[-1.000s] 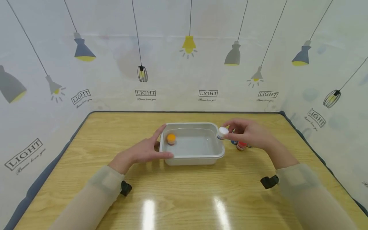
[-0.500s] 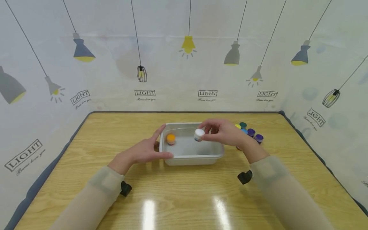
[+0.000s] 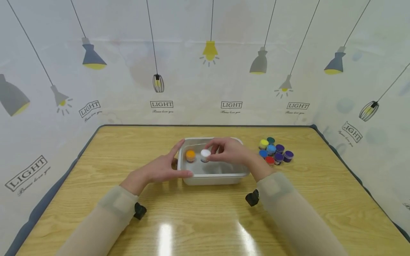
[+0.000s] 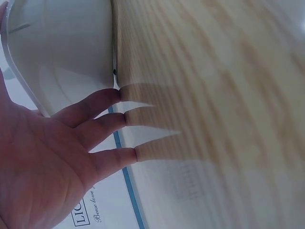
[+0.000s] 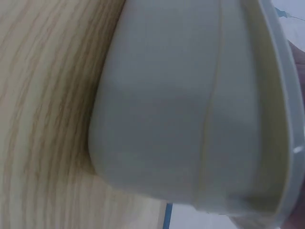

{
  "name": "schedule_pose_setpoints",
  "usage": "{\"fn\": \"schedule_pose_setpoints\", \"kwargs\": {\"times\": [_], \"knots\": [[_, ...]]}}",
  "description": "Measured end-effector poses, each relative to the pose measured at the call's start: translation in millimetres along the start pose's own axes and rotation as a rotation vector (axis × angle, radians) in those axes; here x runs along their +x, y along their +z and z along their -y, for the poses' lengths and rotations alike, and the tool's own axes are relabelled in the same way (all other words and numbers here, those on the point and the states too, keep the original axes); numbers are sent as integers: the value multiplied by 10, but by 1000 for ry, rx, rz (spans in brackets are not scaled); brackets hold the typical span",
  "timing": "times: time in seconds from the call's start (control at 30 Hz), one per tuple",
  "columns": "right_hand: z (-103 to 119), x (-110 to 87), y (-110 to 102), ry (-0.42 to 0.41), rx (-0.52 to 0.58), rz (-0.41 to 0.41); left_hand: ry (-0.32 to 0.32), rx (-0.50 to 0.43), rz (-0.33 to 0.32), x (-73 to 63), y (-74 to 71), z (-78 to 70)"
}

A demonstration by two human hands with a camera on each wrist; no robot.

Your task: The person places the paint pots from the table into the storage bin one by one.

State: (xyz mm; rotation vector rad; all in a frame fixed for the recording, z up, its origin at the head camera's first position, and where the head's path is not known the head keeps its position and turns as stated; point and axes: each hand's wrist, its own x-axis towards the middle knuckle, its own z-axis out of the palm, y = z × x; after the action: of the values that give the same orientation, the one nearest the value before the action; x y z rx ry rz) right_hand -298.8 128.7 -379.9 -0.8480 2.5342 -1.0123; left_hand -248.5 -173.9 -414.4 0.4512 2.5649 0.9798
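A white rectangular plastic bin (image 3: pixel 213 180) stands on the table. My left hand (image 3: pixel 160 167) spans its left end, the thumb on the front rim and the index finger at the back left corner. The left wrist view shows the other fingers (image 4: pixel 102 102) of that hand straight beside the bin's outer wall. My right hand (image 3: pixel 229 153) is inside the bin and pinches a small jar with a white lid (image 3: pixel 205 154). Left of it, an orange-lidded jar (image 3: pixel 190 155) stands upright in the bin. In the right wrist view the bin's wall hides most of the right hand.
Several small jars stand grouped on the table right of the bin, among them a yellow-lidded jar (image 3: pixel 263 143), a red-lidded jar (image 3: pixel 270 161) and a purple-lidded jar (image 3: pixel 288 155). The wooden table (image 3: pixel 205 213) ends at a dark back edge against a lamp-printed wall covering.
My right hand has carried the white-lidded jar left, from above the bin's right rim to beside the orange-lidded one. The jars on the right have come into full sight. My left hand stays put.
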Motion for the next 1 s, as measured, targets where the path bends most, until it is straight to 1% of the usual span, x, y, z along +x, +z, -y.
{"fn": "schedule_pose_setpoints", "kwargs": {"times": [0.13,0.3,0.43,0.57,0.67,0.77,0.87,1.0], "knots": [[-2,88,95,-1,4,15,6,-6,-2,4,2,11],[26,175,190,-19,-17,43,12,-20,1,1,0,13],[81,224,226,-21,-44,65,18,-23,7,-14,-2,8],[116,269,251,-38,-53,69,25,-24,11,-16,-3,-5],[96,292,285,-36,-23,75,23,-24,10,-19,1,-25],[52,299,328,-12,0,89,21,-19,10,-17,3,-33],[13,309,376,-5,-5,107,24,-22,8,-13,3,-18],[8,321,415,-22,-18,133,37,-27,6,-12,2,6]]}}
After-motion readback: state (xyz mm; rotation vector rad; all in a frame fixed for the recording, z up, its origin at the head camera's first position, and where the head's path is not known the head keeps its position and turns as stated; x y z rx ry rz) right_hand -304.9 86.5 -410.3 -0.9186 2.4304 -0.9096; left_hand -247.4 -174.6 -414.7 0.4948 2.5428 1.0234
